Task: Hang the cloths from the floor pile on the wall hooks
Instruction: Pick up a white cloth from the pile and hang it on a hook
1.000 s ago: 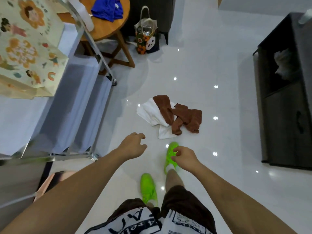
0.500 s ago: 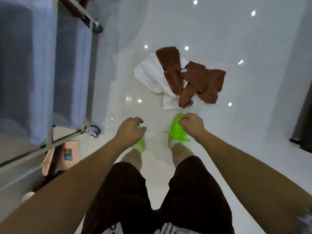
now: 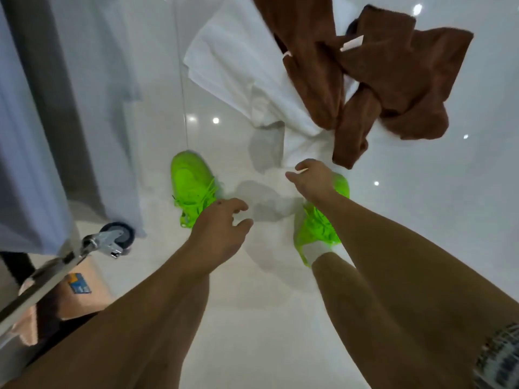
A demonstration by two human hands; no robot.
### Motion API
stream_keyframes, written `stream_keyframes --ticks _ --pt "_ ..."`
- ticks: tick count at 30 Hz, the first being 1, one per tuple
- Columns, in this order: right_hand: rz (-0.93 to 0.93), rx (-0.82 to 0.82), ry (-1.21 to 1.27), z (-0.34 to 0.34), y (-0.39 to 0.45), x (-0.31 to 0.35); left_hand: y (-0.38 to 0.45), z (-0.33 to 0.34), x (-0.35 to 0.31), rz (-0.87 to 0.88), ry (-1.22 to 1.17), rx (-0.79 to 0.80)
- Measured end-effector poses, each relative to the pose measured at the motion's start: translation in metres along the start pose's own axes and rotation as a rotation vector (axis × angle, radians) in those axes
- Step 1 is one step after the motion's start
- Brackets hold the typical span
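Glossy white tile floor [image 3: 421, 220] everywhere. Crumpled brown towels [image 3: 393, 80] sat over white cloth [image 3: 238, 66], upper right of frame. Left hand [image 3: 217, 231] and right hand [image 3: 314, 181] hovered loose-fingered, empty. Risk imo: grabbing whole tangle, dropping pieces.
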State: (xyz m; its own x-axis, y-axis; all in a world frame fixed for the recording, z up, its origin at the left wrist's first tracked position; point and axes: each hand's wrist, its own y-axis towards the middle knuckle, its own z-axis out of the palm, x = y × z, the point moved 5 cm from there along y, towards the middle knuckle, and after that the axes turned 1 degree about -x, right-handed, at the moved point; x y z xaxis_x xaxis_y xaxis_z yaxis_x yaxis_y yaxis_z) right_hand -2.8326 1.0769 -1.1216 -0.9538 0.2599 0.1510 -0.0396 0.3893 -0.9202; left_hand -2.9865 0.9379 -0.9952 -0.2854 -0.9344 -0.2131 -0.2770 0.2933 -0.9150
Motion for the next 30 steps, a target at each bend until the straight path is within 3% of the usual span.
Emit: stream_keyframes --ticks 8,13,20,27,30 --pt "0.089 -0.240 -0.095 0.044 0.086 0.014 0.091 -0.013 0.049 -0.064 -0.020 0.018" --pt "0.019 -0.265 -0.118 0.038 0.088 0.010 0.101 -0.023 0.051 -0.108 -0.054 0.015" --pt "-0.105 -0.198 -0.033 0.014 0.023 0.022 0.062 -0.040 0.014 -0.032 -0.016 0.059" --pt "-0.153 -0.032 -0.157 -0.024 -0.082 0.055 -0.006 -0.087 -0.057 0.151 0.072 0.010" --pt "-0.190 -0.042 -0.191 -0.064 -0.146 0.069 -0.049 -0.116 -0.093 0.176 0.086 -0.033"
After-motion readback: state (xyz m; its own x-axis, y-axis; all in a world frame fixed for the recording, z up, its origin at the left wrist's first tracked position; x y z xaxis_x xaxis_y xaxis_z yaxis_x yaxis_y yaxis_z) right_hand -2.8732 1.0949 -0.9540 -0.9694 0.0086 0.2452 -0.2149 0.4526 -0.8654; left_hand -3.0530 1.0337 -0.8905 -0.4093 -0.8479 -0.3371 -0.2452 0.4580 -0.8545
